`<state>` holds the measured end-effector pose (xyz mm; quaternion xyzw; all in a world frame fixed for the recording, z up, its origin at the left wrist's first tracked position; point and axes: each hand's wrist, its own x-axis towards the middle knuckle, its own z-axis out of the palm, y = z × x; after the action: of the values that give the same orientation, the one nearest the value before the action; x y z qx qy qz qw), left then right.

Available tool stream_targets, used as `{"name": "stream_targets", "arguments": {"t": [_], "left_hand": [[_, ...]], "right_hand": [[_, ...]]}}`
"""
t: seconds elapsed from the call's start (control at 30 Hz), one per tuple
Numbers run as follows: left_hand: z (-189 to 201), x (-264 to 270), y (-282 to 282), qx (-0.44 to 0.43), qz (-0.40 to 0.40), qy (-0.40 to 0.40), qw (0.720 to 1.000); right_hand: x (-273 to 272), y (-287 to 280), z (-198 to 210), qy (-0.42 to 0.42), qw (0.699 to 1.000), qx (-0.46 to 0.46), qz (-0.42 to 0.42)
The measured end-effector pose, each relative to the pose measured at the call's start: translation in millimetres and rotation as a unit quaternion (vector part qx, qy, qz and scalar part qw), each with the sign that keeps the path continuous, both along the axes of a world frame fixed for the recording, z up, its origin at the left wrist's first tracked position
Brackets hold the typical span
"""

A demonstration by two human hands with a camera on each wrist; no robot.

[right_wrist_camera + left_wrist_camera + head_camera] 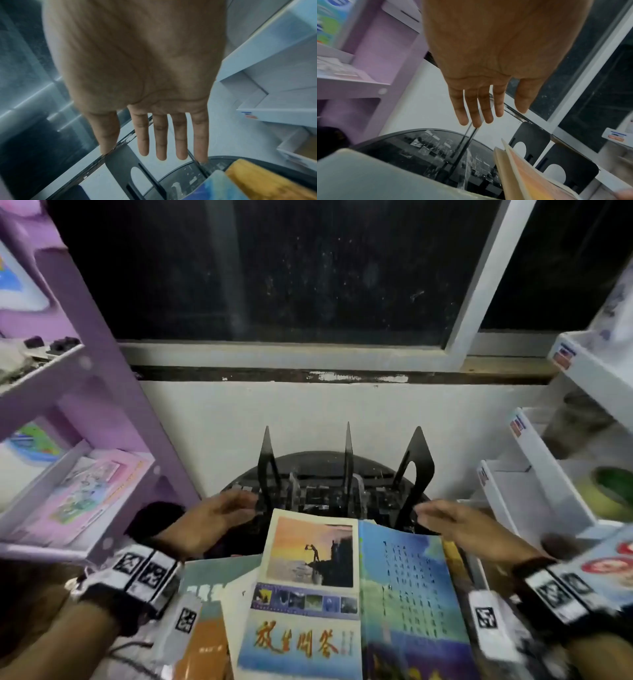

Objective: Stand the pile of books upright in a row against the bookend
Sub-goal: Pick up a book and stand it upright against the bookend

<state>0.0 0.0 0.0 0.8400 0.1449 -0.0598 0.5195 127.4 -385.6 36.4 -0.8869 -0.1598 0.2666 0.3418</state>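
Three black bookend plates (347, 460) stand upright on round dark table (308, 462), open slots between them. Book pile (308, 594) lies flat at near edge, covers front approach. Left hand (219, 517) and right hand (459, 525) flank plates, fingers straight (nothing held). Purple shelf (102, 405) crowds left side, white shelf unit (548, 474) right; wall (342, 412) just behind table.

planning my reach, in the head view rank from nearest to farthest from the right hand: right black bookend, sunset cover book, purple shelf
From the right hand:
1. Right black metal bookend, just left of its fingertips.
2. Sunset-cover paperback book, centre pile.
3. Purple plastic shelf unit, far left.
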Motion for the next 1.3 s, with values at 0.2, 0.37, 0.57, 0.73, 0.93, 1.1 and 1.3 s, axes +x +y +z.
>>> {"name": "stream_targets", "arguments": {"t": [0.2,0.37,0.57,0.73,0.93,1.1,1.3], "left_hand": [[-4.5,34.6,-19.3,0.077,-0.08,0.066,0.992],[-13.1,45.5,-36.6,0.11,-0.138,0.1,0.979],[-10.4,45.2,-41.8,0.226,-0.186,0.07,0.954],[-9.4,40.4,-50.5,0.255,-0.146,0.014,0.956],[3.7,23.5,-61.5,0.163,-0.09,-0.087,0.979],[16.4,2.0,-74.9,0.068,-0.046,-0.182,0.98],[31.6,-20.4,-90.1,-0.016,0.004,-0.306,0.952]], "right_hand": [[16.1,30.4,-20.8,-0.005,0.995,-0.04,0.092],[14.1,44.3,-36.4,-0.037,0.985,-0.076,0.152],[5.9,53.2,-41.3,-0.1,0.963,-0.141,0.208],[-0.5,54.4,-40.9,-0.134,0.957,-0.158,0.201],[-19.8,52.6,-30.2,-0.163,0.962,-0.148,0.164],[-36.8,50.9,-21.2,-0.214,0.963,-0.105,0.129],[-58.9,49.2,-4.3,-0.258,0.961,0.004,0.102]]}}
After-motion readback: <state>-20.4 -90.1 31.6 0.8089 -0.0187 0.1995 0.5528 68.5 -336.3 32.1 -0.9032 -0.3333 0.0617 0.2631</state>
